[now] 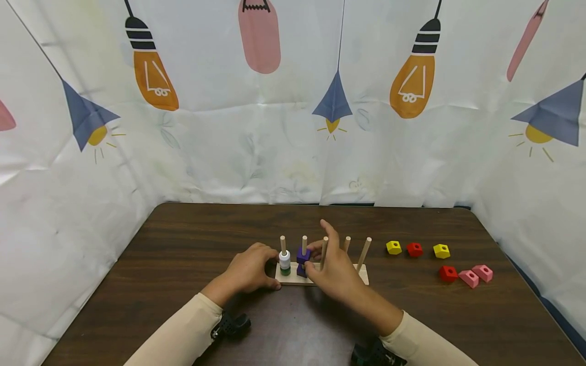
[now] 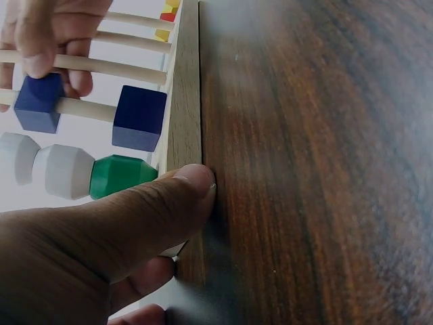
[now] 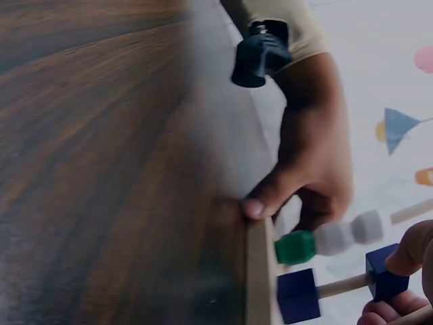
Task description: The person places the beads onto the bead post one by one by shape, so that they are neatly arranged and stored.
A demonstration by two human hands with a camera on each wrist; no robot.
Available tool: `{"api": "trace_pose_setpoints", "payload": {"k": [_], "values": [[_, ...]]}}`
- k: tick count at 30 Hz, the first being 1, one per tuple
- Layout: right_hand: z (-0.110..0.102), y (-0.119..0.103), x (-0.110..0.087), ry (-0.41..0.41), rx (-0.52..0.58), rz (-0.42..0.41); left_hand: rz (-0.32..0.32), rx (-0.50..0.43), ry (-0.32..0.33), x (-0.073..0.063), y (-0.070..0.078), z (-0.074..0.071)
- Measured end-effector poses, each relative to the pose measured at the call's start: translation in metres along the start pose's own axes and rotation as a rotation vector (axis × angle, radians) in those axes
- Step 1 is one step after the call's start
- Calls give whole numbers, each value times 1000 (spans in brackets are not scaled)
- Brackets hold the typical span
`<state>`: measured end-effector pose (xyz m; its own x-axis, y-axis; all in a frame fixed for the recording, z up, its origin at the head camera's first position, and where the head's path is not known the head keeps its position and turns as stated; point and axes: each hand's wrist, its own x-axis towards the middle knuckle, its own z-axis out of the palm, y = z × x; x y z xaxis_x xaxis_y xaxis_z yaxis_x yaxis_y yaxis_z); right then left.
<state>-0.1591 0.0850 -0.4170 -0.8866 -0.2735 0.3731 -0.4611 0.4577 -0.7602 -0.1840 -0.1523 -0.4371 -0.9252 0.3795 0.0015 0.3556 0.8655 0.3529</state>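
A wooden peg board [image 1: 293, 280] with several upright pegs stands on the table. My left hand [image 1: 247, 269] grips its left end, thumb on the front edge in the left wrist view. On the leftmost peg sit a green bead [image 2: 122, 176] and two white beads [image 2: 64, 171] above it. The second peg carries a dark blue block [image 2: 140, 118] at its bottom. Higher on that peg is another dark blue block [image 2: 39, 103], which my right hand [image 1: 341, 272] pinches between thumb and fingers, apart from the lower one. The right hand partly hides the other pegs.
Right of the board lie two yellow blocks [image 1: 393, 247], two red blocks [image 1: 448, 274] and two pink blocks [image 1: 482, 273], all with holes. The dark wooden table [image 1: 192, 239] ends at a printed white curtain [image 1: 220, 152] behind.
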Motion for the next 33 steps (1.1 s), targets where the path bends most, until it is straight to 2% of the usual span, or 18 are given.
{"api": "trace_pose_setpoints", "payload": {"k": [9, 22, 27, 33], "values": [[9, 15, -5, -17, -18, -44, 8, -7, 1, 0, 0, 0], [13, 24, -9, -52, -59, -18, 7, -14, 3, 0, 0, 0], [8, 25, -16, -125, -96, 5, 2, -13, 1, 0, 0, 0], [-2, 27, -26, -256, -146, 25, 7, -9, -1, -1, 0, 0]]}}
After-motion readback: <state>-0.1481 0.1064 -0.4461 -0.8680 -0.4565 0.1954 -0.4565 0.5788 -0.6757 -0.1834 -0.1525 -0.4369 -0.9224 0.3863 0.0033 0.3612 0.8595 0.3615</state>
